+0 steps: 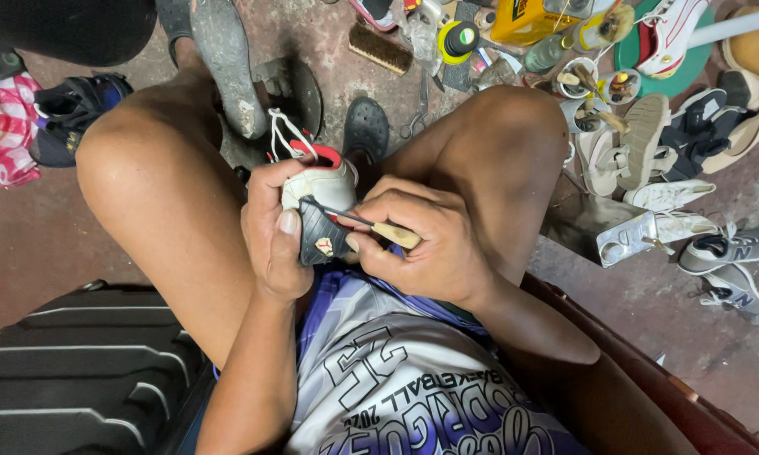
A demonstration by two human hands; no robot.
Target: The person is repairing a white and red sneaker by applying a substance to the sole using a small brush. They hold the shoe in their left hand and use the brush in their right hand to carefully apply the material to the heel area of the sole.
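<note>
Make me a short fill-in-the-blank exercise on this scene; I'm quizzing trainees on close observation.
1. The left hand grips a white, red and black ____ between the knees.
2. The right hand holds a thin tool with a ____ handle.
3. A pair of ____ lies on the floor beyond the knees.

Missing words: sneaker; wooden; scissors

Left hand: my left hand (271,240) grips the white, red and black sneaker (322,195) between my knees, thumb pressed on its black heel.
Right hand: my right hand (426,244) pinches a wooden-handled awl (378,227), its thin metal tip touching the heel.
At 12 o'clock: a scrub brush (380,49) and scissors (415,118) lie on the floor.
At 2 o'clock: loose shoes (716,253) and small jars (577,76).
At 8 o'clock: a black ribbed case (76,371).
</note>
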